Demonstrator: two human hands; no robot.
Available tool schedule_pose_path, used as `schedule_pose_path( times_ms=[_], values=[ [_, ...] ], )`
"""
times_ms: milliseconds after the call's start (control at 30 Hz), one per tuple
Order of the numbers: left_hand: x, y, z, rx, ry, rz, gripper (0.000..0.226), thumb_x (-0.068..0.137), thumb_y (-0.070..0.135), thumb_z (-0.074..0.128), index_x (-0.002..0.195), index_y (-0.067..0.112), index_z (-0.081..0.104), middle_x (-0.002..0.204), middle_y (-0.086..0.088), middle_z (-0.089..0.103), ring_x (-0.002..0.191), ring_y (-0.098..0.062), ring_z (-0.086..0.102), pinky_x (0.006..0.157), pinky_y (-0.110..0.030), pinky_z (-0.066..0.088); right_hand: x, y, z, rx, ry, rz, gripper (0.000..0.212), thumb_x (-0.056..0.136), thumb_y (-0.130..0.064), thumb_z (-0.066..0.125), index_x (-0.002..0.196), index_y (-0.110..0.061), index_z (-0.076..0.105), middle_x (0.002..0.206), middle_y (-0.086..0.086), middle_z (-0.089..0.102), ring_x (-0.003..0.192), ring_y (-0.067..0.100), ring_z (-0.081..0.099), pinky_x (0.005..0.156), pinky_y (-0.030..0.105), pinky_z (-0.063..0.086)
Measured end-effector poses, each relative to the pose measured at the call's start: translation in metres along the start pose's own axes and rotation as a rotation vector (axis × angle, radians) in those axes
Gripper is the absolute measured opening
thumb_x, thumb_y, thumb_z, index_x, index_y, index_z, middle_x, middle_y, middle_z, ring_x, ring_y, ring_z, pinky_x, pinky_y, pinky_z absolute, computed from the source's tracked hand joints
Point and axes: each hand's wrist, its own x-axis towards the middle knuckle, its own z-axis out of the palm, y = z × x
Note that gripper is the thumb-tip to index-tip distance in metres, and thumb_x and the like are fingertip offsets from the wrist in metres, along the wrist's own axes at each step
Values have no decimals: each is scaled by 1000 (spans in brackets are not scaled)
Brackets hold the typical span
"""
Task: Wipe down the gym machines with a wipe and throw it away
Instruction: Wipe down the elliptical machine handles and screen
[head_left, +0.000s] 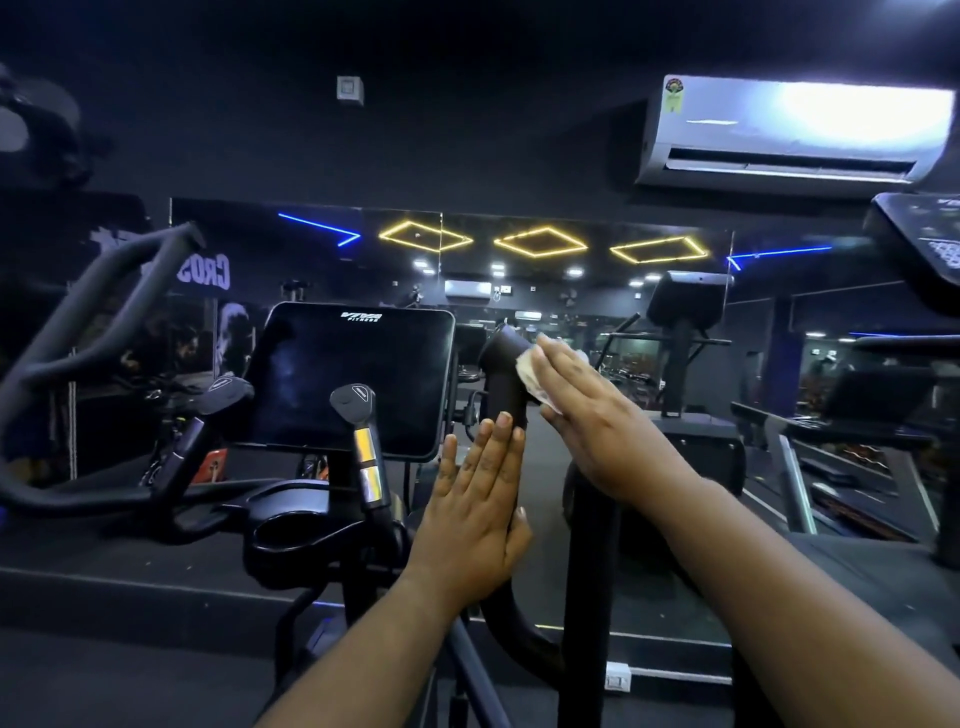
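Pressing wipe (524, 370) on handle (506, 379), right hand (587, 410) flat.

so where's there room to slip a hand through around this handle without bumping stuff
Open gap: between the console screen and the black handle, above the left hand. Also right of the right hand, before the neighbouring machine. Crowded: the handle itself, with the left hand flat on it, the right hand pressing the wipe, and the short grip beside the screen.

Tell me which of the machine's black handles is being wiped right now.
The tall right handle beside the console screen: the right hand presses the wipe on it, the left hand steadies it. The left handle is untouched.
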Motion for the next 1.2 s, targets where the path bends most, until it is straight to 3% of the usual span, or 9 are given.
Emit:
schedule_pose_path(
  times_ms=[133,267,467,633,800,1000,1067,1200],
  values=[
    [1,-1,-2,22,-15,1,82,91,28,48,163,7,13,173,-13,5,159,-27,10,126,-60,11,30,-5,1,-69,-39,-74,58,108,-25,36,162,-15,16,169,4,11,157,16,6,128,39,13],
    [0,-1,-1,25,-31,-4,85,91,29,47,164,9,8,173,-10,1,159,-27,11,127,-58,5,-20,10,15,-66,113,-70,55,105,-8,50,157,-5,31,167,13,23,157,25,16,124,48,26],
    [3,-1,0,17,-2,-12,84,90,30,47,163,6,12,173,-9,-1,159,-27,7,128,-55,1,-99,12,42,-155,162,-92,51,106,-17,45,154,-2,36,165,17,27,154,36,20,119,60,31],
    [1,-2,-1,37,-5,-7,80,92,30,47,162,2,19,172,-13,4,159,-28,8,127,-58,3,-50,16,20,-305,121,-98,50,110,-26,32,157,-9,34,167,10,20,156,29,16,124,54,21],
    [0,-1,1,72,-22,-18,82,91,31,47,162,3,17,172,-13,5,159,-27,7,126,-60,6,-100,9,49,-243,124,-129,51,106,-18,45,154,-5,37,165,13,25,156,34,15,124,56,20],
    [-2,1,1,85,-40,-39,86,88,31,48,162,3,15,171,-13,6,160,-28,5,125,-64,9,-173,-9,65,-278,-91,-316,66,98,-12,64,157,-8,34,166,12,24,156,32,14,125,52,21],
    [-2,3,2,90,-41,-45,87,88,31,49,163,4,14,171,-13,6,159,-28,6,125,-64,8,-164,-6,48,-225,-52,-329,64,100,-10,61,157,-6,33,165,16,26,155,33,18,124,52,23],
    [-1,4,-1,88,-52,-53,85,89,29,50,163,4,15,171,-13,4,160,-27,2,126,-62,4,-96,8,19,-152,172,-146,49,105,-12,49,152,1,38,161,21,29,153,38,21,125,55,20]
  ],
)
